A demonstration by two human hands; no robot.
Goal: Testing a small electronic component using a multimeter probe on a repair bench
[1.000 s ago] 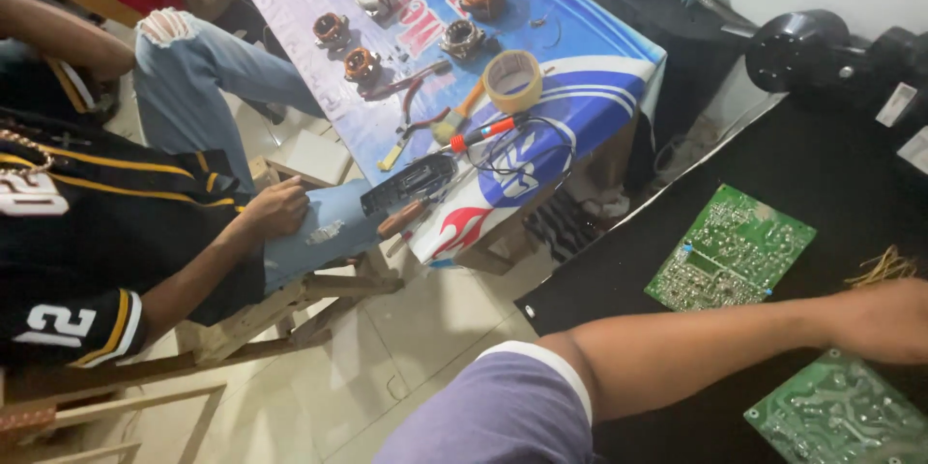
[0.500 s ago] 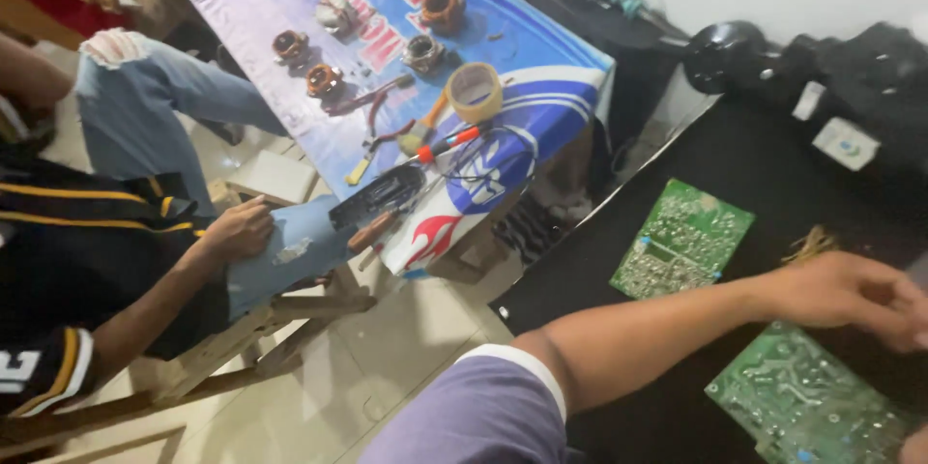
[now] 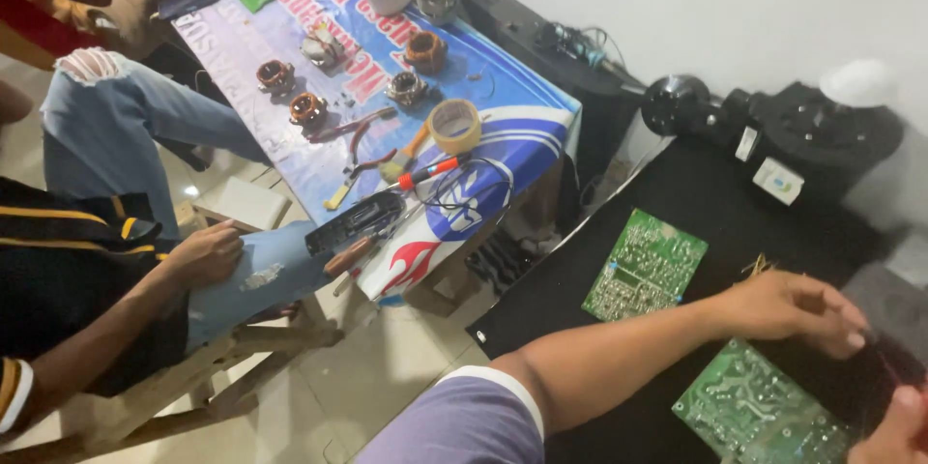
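The wearer's left hand (image 3: 793, 309) reaches across the black surface (image 3: 696, 174), palm down, fingers curled loosely with the tips at the far edge of the near circuit board (image 3: 759, 406); whether that grip pinches anything cannot be told, since the fingertips hide what lies under them. The right hand (image 3: 894, 430) only peeks in at the bottom right corner, mostly cut off, its grip impossible to read. The near green board lies flat, solder side up, just below the left hand and between the two hands. A second circuit board (image 3: 646, 266) lies on the same black surface, well to the left of the hand, apart from it. A small bundle of yellowish wires (image 3: 759, 266) sits just beside the wrist.

Over on the left, another person in torn jeans sits on a wooden stool, a hand (image 3: 205, 253) resting on the knee. In front of them stands a blue banner-covered surface (image 3: 522, 106) carrying copper-wound coils (image 3: 307, 108), a roll of tape (image 3: 455, 126), a red-handled screwdriver (image 3: 430, 172) and pliers (image 3: 360, 130).
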